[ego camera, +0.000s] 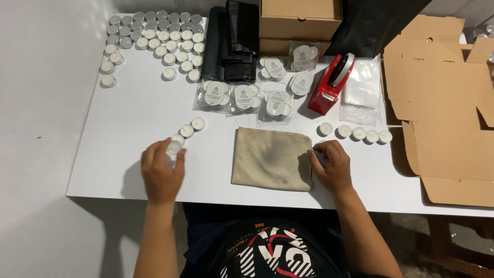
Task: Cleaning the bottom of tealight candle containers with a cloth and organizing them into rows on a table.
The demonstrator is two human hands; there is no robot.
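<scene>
A white counter [128, 118] stands against a pale wall, with bare grey floor showing below its left edge. Far beyond the left hand [162, 172], loose tealights [154, 38] crowd the back corner. That hand's grip is closed narrowly on one tealight [174, 148], the near end of a short diagonal row of tealights [191, 127]. Between the hands lies a stained beige cloth [271, 158], bagged candles [242, 97] behind it. The right hand [332, 166] pinches the cloth's right edge; whether it holds anything more I cannot tell. Behind it stand a red tape dispenser [329, 85] and four tealights [355, 133]; flattened cardboard [442, 103] lies rightward.
</scene>
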